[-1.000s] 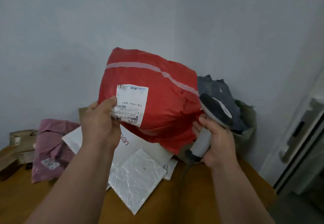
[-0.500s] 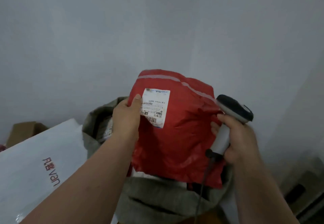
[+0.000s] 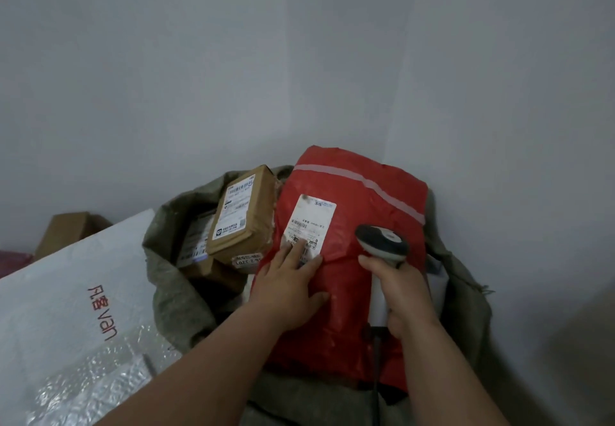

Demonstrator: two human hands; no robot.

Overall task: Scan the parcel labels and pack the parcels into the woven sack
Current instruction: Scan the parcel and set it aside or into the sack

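Head view: red parcel [image 3: 349,259] now lies in the sack [image 3: 173,279], formerly held above.

Hidden and cut-off parts at the sack

The left hand [image 3: 289,284] covers the lower corner of the label [image 3: 309,225], whose print is too small to read; the white mailer [image 3: 66,309] is cut by the left edge.
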